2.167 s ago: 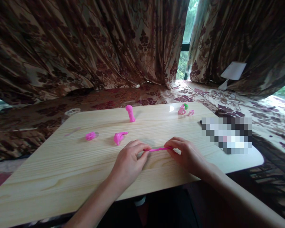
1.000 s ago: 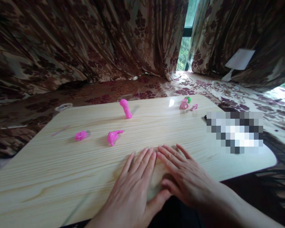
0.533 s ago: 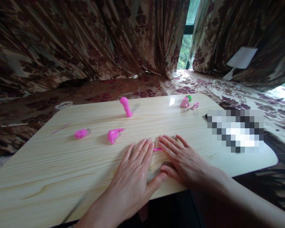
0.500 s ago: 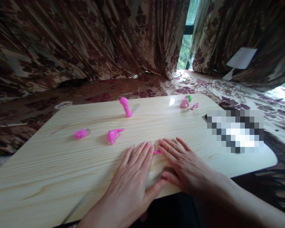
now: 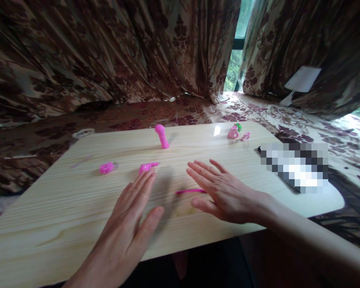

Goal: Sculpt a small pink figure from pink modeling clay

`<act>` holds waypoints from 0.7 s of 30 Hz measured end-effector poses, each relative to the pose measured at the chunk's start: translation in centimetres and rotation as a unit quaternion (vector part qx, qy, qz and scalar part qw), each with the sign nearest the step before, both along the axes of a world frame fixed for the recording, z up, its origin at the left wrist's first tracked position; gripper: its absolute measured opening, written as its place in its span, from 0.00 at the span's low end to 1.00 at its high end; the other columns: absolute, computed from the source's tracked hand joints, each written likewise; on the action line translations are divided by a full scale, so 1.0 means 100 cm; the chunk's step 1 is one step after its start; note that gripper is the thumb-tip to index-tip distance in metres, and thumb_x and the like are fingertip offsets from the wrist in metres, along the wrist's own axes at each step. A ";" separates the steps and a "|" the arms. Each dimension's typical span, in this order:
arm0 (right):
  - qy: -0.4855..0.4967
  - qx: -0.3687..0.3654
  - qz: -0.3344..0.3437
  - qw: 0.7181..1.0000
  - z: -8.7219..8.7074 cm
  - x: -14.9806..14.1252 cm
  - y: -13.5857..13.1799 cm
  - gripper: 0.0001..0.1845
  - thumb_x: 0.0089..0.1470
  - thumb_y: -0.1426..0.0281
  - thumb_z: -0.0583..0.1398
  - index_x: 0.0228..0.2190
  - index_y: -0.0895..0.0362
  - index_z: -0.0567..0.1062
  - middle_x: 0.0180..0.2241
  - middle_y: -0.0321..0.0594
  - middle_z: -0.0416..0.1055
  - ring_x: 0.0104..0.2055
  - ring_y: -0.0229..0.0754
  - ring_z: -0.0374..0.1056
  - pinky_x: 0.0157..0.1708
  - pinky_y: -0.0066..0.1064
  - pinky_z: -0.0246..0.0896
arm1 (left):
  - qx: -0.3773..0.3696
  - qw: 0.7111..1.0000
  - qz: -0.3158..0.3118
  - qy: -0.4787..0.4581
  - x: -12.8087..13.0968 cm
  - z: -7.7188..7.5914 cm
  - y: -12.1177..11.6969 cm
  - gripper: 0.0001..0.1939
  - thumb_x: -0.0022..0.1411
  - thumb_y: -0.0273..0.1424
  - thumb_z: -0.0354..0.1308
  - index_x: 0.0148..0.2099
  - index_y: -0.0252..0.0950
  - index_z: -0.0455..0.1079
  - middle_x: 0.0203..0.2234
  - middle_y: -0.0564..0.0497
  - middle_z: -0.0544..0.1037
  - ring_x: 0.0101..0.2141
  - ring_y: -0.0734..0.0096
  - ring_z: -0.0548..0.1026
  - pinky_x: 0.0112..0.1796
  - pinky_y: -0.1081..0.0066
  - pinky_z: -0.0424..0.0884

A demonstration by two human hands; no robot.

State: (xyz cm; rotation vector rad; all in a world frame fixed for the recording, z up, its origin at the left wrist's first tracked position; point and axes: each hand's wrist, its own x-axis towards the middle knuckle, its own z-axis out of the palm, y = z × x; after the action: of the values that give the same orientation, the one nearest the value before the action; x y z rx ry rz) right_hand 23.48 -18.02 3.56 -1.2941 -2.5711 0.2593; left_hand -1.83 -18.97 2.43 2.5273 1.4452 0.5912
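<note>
A thin pink strand of modelling clay (image 5: 189,191) lies on the pale wooden table (image 5: 78,216); its right end is hidden by my right hand (image 5: 225,192). That hand is open, fingers stretched out, above the strand. Off to the left, my left hand (image 5: 129,224) is open too and holds nothing. Its fingertips partly cover a pink clay piece with a thin projecting arm (image 5: 147,167). Farther back stands a pink clay column with a rounded top (image 5: 162,137), leaning slightly. A crumpled pink clay lump (image 5: 107,167) rests at the left.
At the back right lie pale pink pieces (image 5: 233,132) and a green ball-like item (image 5: 238,127). A flat blurred-out object with a dark edge (image 5: 294,168) occupies the table's right side. Beyond are patterned curtains (image 5: 138,48) and a white lamp (image 5: 303,79).
First both hands pinched the strand's ends, then lay flat over it. Now they have moved apart, the left hand to the left, and the strand is exposed, thinner and straighter.
</note>
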 end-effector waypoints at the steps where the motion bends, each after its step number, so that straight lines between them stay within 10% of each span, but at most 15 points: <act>1: -0.005 0.001 0.009 1.000 -0.002 -0.008 0.006 0.36 0.58 0.52 0.46 0.60 0.62 0.50 0.62 0.51 0.45 0.65 0.48 0.38 0.61 0.48 0.32 | -0.005 0.999 0.018 -0.028 -0.004 -0.001 -0.001 0.30 0.63 0.40 0.41 0.65 0.45 0.39 0.64 0.56 0.47 0.62 0.61 0.46 0.60 0.57 0.46; 21: -0.008 -0.052 0.102 0.993 -0.018 -0.029 -0.010 0.38 0.57 0.49 0.45 0.61 0.59 0.47 0.63 0.46 0.41 0.65 0.44 0.33 0.62 0.46 0.20 | -0.045 0.991 0.058 -0.115 -0.024 -0.024 -0.008 0.30 0.64 0.39 0.41 0.66 0.44 0.38 0.64 0.54 0.45 0.62 0.59 0.44 0.61 0.54 0.44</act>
State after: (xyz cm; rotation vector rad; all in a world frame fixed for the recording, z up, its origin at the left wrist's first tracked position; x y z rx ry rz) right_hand 20.57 -19.07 1.79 -1.0680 -2.7380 0.4275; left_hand -4.25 -19.81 0.05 2.2341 1.5037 0.7870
